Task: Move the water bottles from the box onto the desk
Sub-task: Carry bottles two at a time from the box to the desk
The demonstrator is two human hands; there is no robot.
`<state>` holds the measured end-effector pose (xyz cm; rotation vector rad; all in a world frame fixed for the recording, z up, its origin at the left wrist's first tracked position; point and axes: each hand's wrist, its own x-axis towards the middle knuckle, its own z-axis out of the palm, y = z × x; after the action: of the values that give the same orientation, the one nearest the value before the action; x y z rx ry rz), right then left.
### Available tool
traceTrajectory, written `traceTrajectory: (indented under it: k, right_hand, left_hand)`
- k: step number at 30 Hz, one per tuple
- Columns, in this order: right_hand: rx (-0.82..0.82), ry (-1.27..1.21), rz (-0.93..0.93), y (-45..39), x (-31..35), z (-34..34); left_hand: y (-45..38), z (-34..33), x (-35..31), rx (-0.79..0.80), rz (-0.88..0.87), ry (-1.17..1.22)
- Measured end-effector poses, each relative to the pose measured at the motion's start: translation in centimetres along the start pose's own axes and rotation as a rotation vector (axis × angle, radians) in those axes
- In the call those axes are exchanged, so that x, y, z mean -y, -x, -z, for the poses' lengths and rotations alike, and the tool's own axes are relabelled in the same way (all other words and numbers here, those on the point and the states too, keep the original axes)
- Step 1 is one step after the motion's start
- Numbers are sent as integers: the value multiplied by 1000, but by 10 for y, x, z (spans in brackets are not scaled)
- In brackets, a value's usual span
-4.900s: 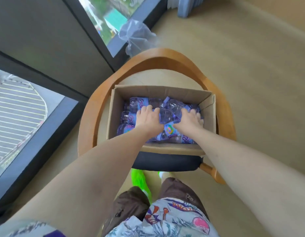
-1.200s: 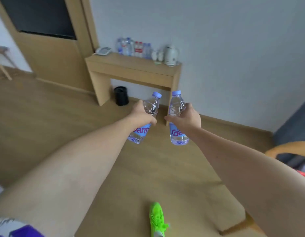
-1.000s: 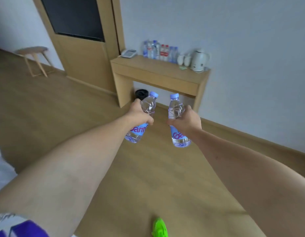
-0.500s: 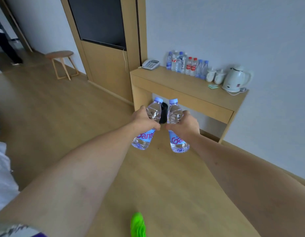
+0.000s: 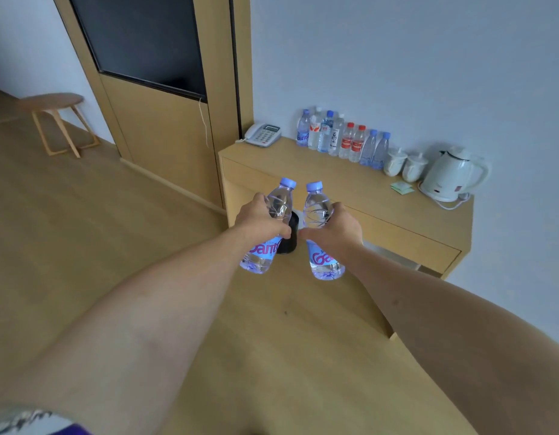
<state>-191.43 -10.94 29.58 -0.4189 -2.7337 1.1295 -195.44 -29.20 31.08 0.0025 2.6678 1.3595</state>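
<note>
My left hand grips a clear water bottle with a blue cap and blue label, held upright and tilted slightly right. Beside it, my right hand grips a second identical bottle, upright. Both bottles hang in the air in front of the wooden desk, a little short of its front edge. Along the back of the desk stands a row of several water bottles. The box is out of view.
On the desk sit a white telephone at the left, two white cups, green packets and a white kettle at the right. A black bin stands under the desk. A wooden stool is far left.
I have carried both bottles away from the box and across the floor. The desk has grown larger and nearer in view, and the bottles now overlap its front edge.
</note>
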Motion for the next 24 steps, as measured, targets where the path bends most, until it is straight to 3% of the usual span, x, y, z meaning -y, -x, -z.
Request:
traceTrajectory:
  k: [14, 24]
  right_hand:
    - [11, 0, 7, -245, 53, -99]
    - [46, -52, 1, -455, 88, -145]
  left_hand:
    - [-250, 38, 18, 10, 13, -76]
    - [-465, 63, -15, 13, 34, -97]
